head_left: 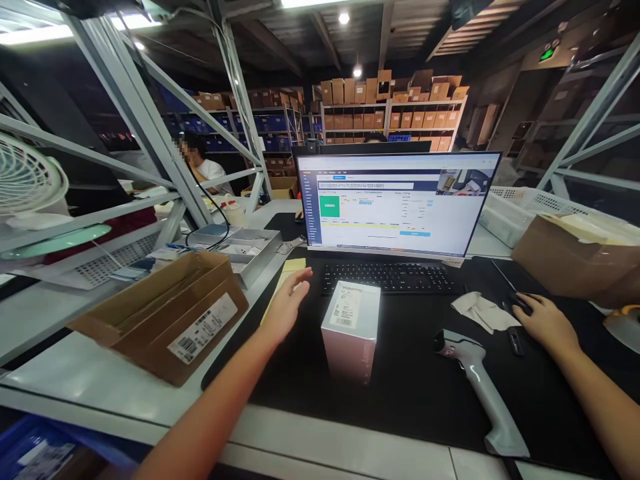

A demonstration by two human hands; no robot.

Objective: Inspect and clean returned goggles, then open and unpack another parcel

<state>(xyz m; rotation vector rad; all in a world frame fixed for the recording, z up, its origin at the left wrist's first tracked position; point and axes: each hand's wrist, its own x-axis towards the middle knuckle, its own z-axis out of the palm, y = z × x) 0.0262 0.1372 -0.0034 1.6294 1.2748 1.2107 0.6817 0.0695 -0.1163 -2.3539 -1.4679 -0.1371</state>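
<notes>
My left hand [286, 303] is over the black desk mat with its fingers stretched out and apart, holding nothing. It lies beside a yellow paper pad [293, 265], which it partly hides. Just to its right a small white and pink product box [350, 333] stands upright, a barcode label on its top. My right hand [547, 321] rests curled over a black computer mouse [523, 305] at the right. Between the box and my right arm lies a grey handheld barcode scanner [483, 387].
Behind the box are a black keyboard [390, 277] and a lit monitor [390, 207]. An opened cardboard box [165, 320] stands left, another carton [575, 257] right. A crumpled cloth [483, 311] lies near the mouse. A person [205, 163] sits beyond the metal frame.
</notes>
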